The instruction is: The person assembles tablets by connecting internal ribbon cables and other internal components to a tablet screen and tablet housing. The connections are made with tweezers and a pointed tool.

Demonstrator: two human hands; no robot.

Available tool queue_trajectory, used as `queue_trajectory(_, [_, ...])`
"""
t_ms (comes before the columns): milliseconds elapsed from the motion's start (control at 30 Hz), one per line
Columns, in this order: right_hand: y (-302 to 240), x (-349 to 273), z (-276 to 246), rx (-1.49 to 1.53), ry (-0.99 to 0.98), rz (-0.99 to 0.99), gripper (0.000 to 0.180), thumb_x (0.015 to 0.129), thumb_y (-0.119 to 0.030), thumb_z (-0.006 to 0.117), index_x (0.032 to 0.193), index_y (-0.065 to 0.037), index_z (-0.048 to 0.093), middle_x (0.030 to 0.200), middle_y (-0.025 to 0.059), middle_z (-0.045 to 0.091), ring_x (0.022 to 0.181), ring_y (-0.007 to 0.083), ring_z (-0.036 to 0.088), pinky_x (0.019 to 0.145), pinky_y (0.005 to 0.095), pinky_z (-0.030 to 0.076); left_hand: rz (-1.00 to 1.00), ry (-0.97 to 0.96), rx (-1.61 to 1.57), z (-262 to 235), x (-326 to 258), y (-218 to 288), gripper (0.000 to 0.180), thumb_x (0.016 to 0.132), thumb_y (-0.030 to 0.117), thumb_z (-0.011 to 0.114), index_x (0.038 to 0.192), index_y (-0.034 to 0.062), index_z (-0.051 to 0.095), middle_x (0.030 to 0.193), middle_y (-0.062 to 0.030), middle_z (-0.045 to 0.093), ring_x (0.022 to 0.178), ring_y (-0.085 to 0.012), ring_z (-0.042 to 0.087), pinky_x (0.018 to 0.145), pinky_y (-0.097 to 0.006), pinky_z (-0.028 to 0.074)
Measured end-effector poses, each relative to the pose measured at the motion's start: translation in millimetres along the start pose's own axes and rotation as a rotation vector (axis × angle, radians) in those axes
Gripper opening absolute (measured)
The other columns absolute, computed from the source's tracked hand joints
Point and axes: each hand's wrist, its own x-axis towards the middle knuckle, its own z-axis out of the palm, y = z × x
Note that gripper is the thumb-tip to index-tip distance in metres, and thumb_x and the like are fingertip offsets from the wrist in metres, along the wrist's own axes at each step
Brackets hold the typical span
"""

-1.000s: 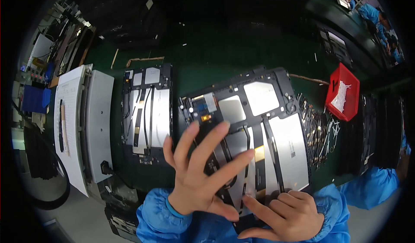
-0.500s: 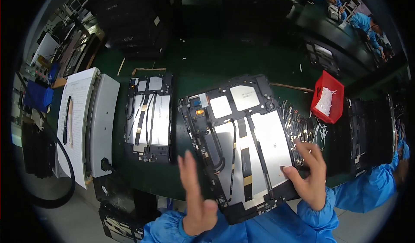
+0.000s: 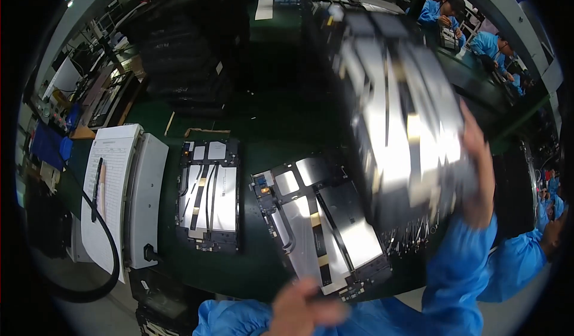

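Observation:
My right hand grips the right edge of an opened tablet with silver battery plates and black ribbon cables. It is raised and tilted over the table's right side, smeared by motion. Below it a second opened tablet lies askew on the dark green table, its upper right corner partly hidden. My left hand is blurred at this tablet's lower edge; whether it touches cannot be made out. A third opened tablet lies further left.
A white box with a paper form and pens stands at left. A tall stack of black panels rises at the back left. Loose small metal pieces lie under the raised tablet. Co-workers in blue sit at far right, at the back and beside me.
The upper tablet has been lifted up and to the right by my right hand, uncovering the one beneath. My left hand has moved down and right. The view has shifted upward.

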Motion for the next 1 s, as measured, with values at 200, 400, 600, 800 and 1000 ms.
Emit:
queue_trajectory(200, [36, 212, -14, 0.272, -0.049, 0.058, 0.033, 0.084, -0.027, 0.062, 0.111, -0.007, 0.059, 0.099, 0.0067, 0.064, 0.087, 0.0161, 0.061, 0.075, 0.0287, 0.05, -0.378, -0.061, -0.429, 20, 14, 52, 0.069, 0.094, 0.054, 0.014, 0.096, 0.0141, 0.07, 0.096, -0.0294, 0.056, 0.086, -0.0394, 0.053, 0.095, -0.056, 0.017])
queue_trajectory(400, [50, 282, 15, -0.08, -0.281, -0.039, 0.032, 0.088, -0.023, 0.058, 0.117, -0.013, 0.059, 0.116, 0.0028, 0.058, 0.107, 0.0173, 0.054, 0.088, 0.0301, 0.046, -0.452, 0.029, -0.398, 20, 36, 48, 0.07, 0.096, 0.051, 0.012, 0.09, 0.0159, 0.072, 0.09, -0.0355, 0.05, 0.088, -0.0401, 0.052, 0.093, -0.058, 0.018])
queue_trajectory(600, [65, 285, 24, -0.381, -0.313, -0.02, 0.032, 0.087, -0.029, 0.058, 0.115, -0.014, 0.06, 0.107, 0.0, 0.058, 0.097, 0.0076, 0.054, 0.078, 0.0212, 0.045, -0.359, 0.373, -0.203, 51, 23, 44, 0.069, 0.096, 0.051, 0.011, 0.093, 0.018, 0.072, 0.092, -0.033, 0.051, 0.092, -0.038, 0.051, 0.094, -0.058, 0.016])
queue_trajectory(800, [81, 293, -13, -0.228, -0.125, 0.246, 0.04, 0.085, -0.044, 0.057, 0.104, -0.009, 0.058, 0.079, -0.0009, 0.06, 0.055, 0.0075, 0.043, 0.049, 0.0204, 0.033, -0.508, 0.09, -0.382, 29, 26, 37, 0.072, 0.095, 0.052, 0.007, 0.094, 0.0206, 0.072, 0.095, -0.0289, 0.053, 0.098, -0.0366, 0.047, 0.098, -0.053, 0.017])
queue_trajectory(1000, [-22, 129, -35, -1.009, -0.253, -0.084, 0.034, 0.091, -0.036, 0.053, 0.101, -0.006, 0.064, 0.071, 0.0008, 0.058, 0.067, 0.0113, 0.056, 0.062, 0.0229, 0.043, -0.714, -0.089, -0.571, 15, 15, 49, 0.074, 0.093, 0.055, 0.004, 0.098, 0.0241, 0.071, 0.099, -0.0265, 0.054, 0.108, -0.0377, 0.041, 0.101, -0.049, 0.017])
